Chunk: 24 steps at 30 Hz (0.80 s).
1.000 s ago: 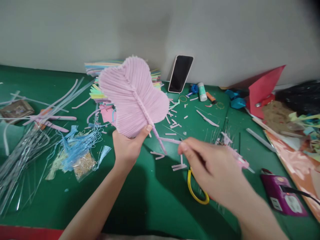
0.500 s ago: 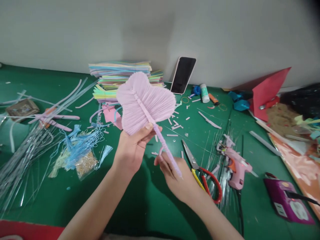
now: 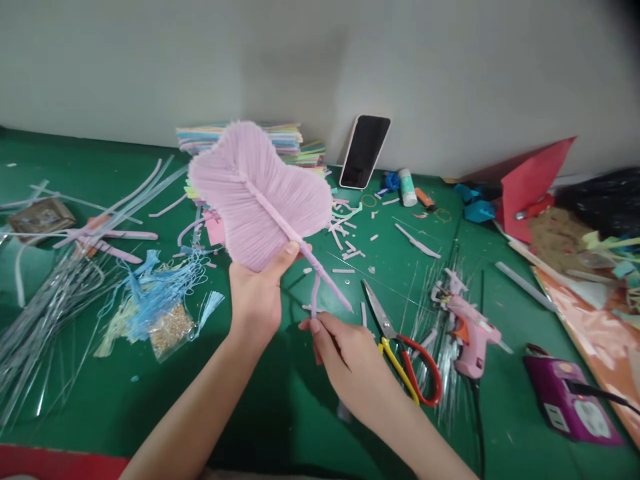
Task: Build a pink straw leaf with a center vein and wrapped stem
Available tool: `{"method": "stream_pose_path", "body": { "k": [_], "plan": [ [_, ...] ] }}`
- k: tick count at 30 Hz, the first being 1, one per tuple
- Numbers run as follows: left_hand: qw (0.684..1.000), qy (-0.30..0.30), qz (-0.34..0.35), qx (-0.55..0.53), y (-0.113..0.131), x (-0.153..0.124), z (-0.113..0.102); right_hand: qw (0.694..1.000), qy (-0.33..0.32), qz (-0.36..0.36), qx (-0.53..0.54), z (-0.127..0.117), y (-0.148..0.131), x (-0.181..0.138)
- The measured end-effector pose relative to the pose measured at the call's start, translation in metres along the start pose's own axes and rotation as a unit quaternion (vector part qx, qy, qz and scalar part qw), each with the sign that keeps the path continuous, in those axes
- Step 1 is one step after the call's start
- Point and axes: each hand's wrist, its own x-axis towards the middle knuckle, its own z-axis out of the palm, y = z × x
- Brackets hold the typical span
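My left hand (image 3: 260, 287) is closed around the base of a pale purple fan (image 3: 263, 200) made of pipe cleaners, its thumb pressed where the wrapped handle (image 3: 325, 273) begins. The fan is held up above the table, its lobed head tilted to the left and its handle slanting down to the right. From the handle hangs the loose end of a purple pipe cleaner (image 3: 315, 297). My right hand (image 3: 345, 347) pinches the lower end of that pipe cleaner between thumb and fingers, below the handle and apart from it.
Scissors (image 3: 400, 343) and a pink glue gun (image 3: 467, 327) lie to the right, near a purple power block (image 3: 570, 397). Behind stand a propped phone (image 3: 365, 151) and bundled pipe cleaners (image 3: 290, 137). Blue tassels (image 3: 163, 287) and clear strips (image 3: 55, 327) are on the left.
The fan has shifted left and its head has risen and turned. My right hand has moved off the handle's end, drawing the loose pipe cleaner down and away from it.
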Motion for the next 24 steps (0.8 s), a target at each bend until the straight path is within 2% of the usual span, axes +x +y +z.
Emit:
{"method": "stream_pose_path", "body": {
  "k": [3, 5, 8, 10, 12, 14, 17, 21, 24],
  "plan": [
    [0.991, -0.032, -0.105, -0.076, 0.007, -0.001, 0.003, 0.997, -0.004, 0.020, 0.072, 0.003, 0.019, 0.006],
    [0.983, -0.049, -0.152, -0.095, 0.011, -0.006, 0.003, 0.998, 0.042, 0.014, 0.055, 0.002, 0.030, 0.012],
    [0.978, -0.085, -0.164, -0.100, 0.016, -0.015, 0.004, 0.988, 0.137, -0.017, -0.063, -0.012, 0.038, 0.020],
    [0.981, -0.101, -0.138, -0.088, 0.018, -0.020, 0.005, 0.979, 0.158, -0.046, -0.120, -0.026, 0.039, 0.022],
    [0.989, -0.097, -0.099, -0.058, 0.020, -0.022, 0.006, 0.983, 0.127, -0.067, -0.118, -0.043, 0.036, 0.020],
    [0.994, -0.081, -0.071, -0.020, 0.021, -0.023, 0.007, 0.993, 0.060, -0.078, -0.067, -0.060, 0.030, 0.015],
    [0.996, -0.064, -0.064, 0.013, 0.021, -0.023, 0.007, 0.997, -0.012, -0.077, 0.012, -0.077, 0.017, 0.008],
    [0.993, -0.084, -0.081, 0.011, 0.020, -0.023, 0.008, 0.999, -0.006, -0.037, 0.033, -0.076, 0.000, 0.010],
    [0.983, -0.123, -0.137, -0.004, 0.021, -0.024, 0.009, 0.997, 0.012, -0.065, 0.045, -0.067, -0.003, 0.013]
  ]
}}
